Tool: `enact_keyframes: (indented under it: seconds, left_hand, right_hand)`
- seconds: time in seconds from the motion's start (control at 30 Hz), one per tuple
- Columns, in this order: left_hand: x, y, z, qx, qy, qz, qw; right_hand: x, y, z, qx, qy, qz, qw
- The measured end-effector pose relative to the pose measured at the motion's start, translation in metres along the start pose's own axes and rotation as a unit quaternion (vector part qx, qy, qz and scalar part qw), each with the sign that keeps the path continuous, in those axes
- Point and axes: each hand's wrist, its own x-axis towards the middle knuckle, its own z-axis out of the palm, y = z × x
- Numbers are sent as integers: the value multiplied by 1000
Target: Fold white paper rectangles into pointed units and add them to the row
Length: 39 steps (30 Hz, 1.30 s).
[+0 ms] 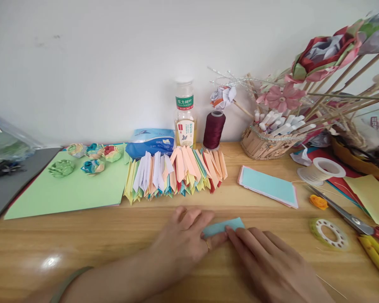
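Observation:
A narrow folded strip of light blue paper [221, 227] lies on the wooden table between my two hands. My left hand [189, 237] wears a ring and holds the strip's left end, its thumb along the near edge and the other fingers bent beyond it. The fingers of my right hand [265, 256] are together, with their tips pressing the strip's right part and near edge. Behind my hands stands a dense row of folded paper pieces [177, 170] in several colours. To the right lies a stack of paper rectangles [268, 185], light blue on top.
Several paper flowers [61, 168] sit on a green sheet [72, 198] at left. Along the wall are a tissue pack [151, 141], a bottle [185, 118], a thread spool [214, 128] and a pen basket [268, 145]. Scissors [350, 216] and a tape roll [329, 234] lie at right.

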Motion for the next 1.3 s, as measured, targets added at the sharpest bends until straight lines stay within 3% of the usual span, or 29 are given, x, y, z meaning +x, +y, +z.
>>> enact_keyframes:
  seconds: [0.17, 0.4, 0.57, 0.73, 0.9, 1.07, 1.3]
  left_hand:
    - [-8, 9, -3, 57, 38, 18, 998]
    - [-22, 18, -21, 115, 7, 8, 993]
    - [-24, 12, -30, 105, -57, 6, 993]
    - [-19, 7, -30, 89, -56, 7, 994]
    - [-15, 10, -31, 81, -48, 1, 996]
    - [-16, 12, -30, 83, -40, 7, 996]
    - [-16, 9, -32, 81, -59, -3, 995]
  right_hand:
    - [-10, -9, 1, -107, -60, -28, 992]
    - [-16, -5, -1, -125, -84, -31, 988]
    - [-16, 0, -2, -125, -60, -20, 990]
    - [-12, 8, -8, -174, -9, -23, 984]
    - [-5, -5, -10, -131, -4, -13, 991]
    - [-7, -20, 4, -61, -34, -7, 998]
    - [-12, -11, -3, -89, -58, -13, 994]
